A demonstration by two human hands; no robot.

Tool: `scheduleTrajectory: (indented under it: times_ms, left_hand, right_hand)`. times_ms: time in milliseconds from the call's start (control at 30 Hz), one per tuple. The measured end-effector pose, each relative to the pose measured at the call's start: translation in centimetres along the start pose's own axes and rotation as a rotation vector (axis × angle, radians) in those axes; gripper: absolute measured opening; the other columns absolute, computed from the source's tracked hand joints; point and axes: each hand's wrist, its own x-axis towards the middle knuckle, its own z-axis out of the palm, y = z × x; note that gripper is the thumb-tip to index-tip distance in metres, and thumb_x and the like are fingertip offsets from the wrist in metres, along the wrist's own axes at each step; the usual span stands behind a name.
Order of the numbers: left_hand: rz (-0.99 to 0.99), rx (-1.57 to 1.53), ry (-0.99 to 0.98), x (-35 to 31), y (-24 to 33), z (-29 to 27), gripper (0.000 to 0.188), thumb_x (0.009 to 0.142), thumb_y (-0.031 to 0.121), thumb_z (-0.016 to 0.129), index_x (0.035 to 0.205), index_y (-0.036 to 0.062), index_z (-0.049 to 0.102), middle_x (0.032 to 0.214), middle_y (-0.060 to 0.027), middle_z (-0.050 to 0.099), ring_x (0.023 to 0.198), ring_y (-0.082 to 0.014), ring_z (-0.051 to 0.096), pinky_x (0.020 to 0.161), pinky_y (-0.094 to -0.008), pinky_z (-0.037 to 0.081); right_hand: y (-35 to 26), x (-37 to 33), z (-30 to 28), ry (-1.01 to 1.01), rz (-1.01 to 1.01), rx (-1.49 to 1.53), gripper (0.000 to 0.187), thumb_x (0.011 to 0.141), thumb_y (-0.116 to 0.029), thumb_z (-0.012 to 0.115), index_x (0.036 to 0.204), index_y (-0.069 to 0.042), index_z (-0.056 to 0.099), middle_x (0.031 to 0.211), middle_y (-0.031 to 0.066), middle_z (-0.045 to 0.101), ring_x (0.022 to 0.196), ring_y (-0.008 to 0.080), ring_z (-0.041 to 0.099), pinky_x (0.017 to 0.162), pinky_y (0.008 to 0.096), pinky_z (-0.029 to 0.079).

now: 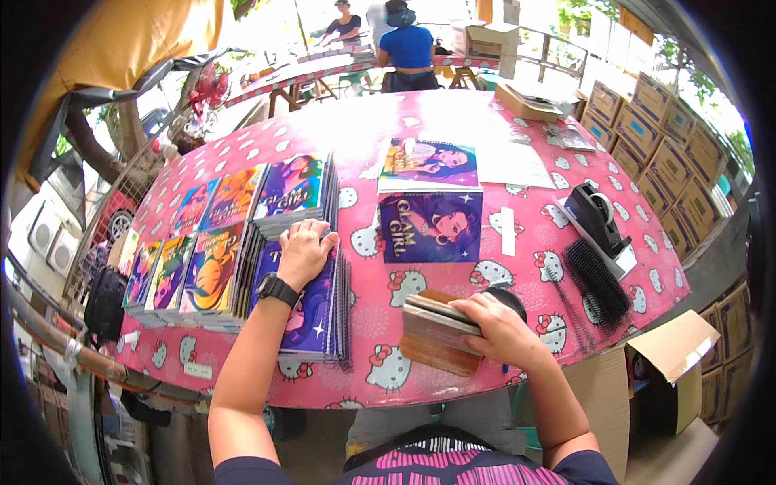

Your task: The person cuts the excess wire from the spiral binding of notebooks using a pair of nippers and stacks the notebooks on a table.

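Observation:
My left hand (301, 257), with a dark watch on the wrist, rests on top of a stack of purple spiral notebooks (311, 323). Its fingers are apart and bent over the stack's far edge. My right hand (499, 327) grips a wooden block (440, 338) above the tablecloth; it has brown faces and a greyish upper layer. To the left, several more stacks of colourful notebooks (212, 271) stand side by side in two rows. Ahead of my hands is a separate upright pile of illustrated notebooks (432, 226), its purple front facing me.
A pink patterned cloth (368, 364) covers the table. At right lie a black tape dispenser (596, 218) and black spiral binding coils (596, 283). An open carton (675, 347) stands by the right edge; stacked cartons (667, 153) are beyond. Two people (408, 48) occupy a far table.

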Motion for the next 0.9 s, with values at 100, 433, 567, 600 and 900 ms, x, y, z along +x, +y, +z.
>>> scheduleTrajectory:
  times_ms: [100,433,567,600,900]
  left_hand:
    - [0.206,-0.103,0.004,3.6,1.9,-0.7,0.027,0.085,0.027,0.064,0.104,0.0087,0.067,0.108,-0.0095,0.064,0.107,-0.0294,0.056,0.092,-0.0435,0.042]
    - [0.416,-0.022,-0.032,9.9,11.6,3.9,0.036,0.075,0.017,0.073,0.107,0.0053,0.059,0.109,-0.0095,0.060,0.111,-0.0278,0.055,0.090,-0.0450,0.043]
    - [0.376,-0.297,-0.149,8.5,12.2,0.7,0.030,0.076,0.015,0.072,0.103,0.0069,0.060,0.093,-0.0184,0.065,0.086,-0.0363,0.064,0.074,-0.0441,0.051]
    - [0.344,-0.282,-0.225,7.9,13.0,-1.3,0.029,0.077,0.016,0.072,0.102,0.0086,0.060,0.089,-0.0195,0.067,0.087,-0.0363,0.065,0.076,-0.0446,0.050]
    - [0.349,-0.473,-0.104,4.9,14.2,-10.6,0.032,0.077,0.006,0.073,0.106,0.0036,0.061,0.092,-0.0166,0.069,0.088,-0.0262,0.069,0.075,-0.0330,0.052]
  right_hand:
    - [0.8,0.6,0.4,0.069,-0.069,-0.073,0.059,0.072,-0.007,0.070,0.128,-0.004,0.052,0.113,0.0135,0.059,0.106,0.0310,0.055,0.093,0.0405,0.044]
    - [1.4,-0.5,-0.4,0.387,-0.036,0.024,0.048,0.079,-0.019,0.071,0.124,-0.008,0.058,0.127,0.0138,0.055,0.120,0.0330,0.047,0.102,0.0452,0.038]
    - [3.3,-1.9,-1.2,0.604,0.082,0.140,0.036,0.081,-0.017,0.070,0.114,-0.004,0.063,0.119,0.0145,0.060,0.107,0.0323,0.056,0.091,0.0410,0.045]
    - [3.8,-1.8,-1.0,0.664,0.136,0.181,0.041,0.081,-0.020,0.071,0.117,-0.004,0.061,0.119,0.0153,0.060,0.104,0.0306,0.057,0.087,0.0395,0.047]
    - [6.3,-2.6,0.8,0.462,0.322,0.138,0.062,0.084,-0.044,0.066,0.132,-0.009,0.051,0.131,0.0187,0.053,0.126,0.0348,0.043,0.103,0.0464,0.036]
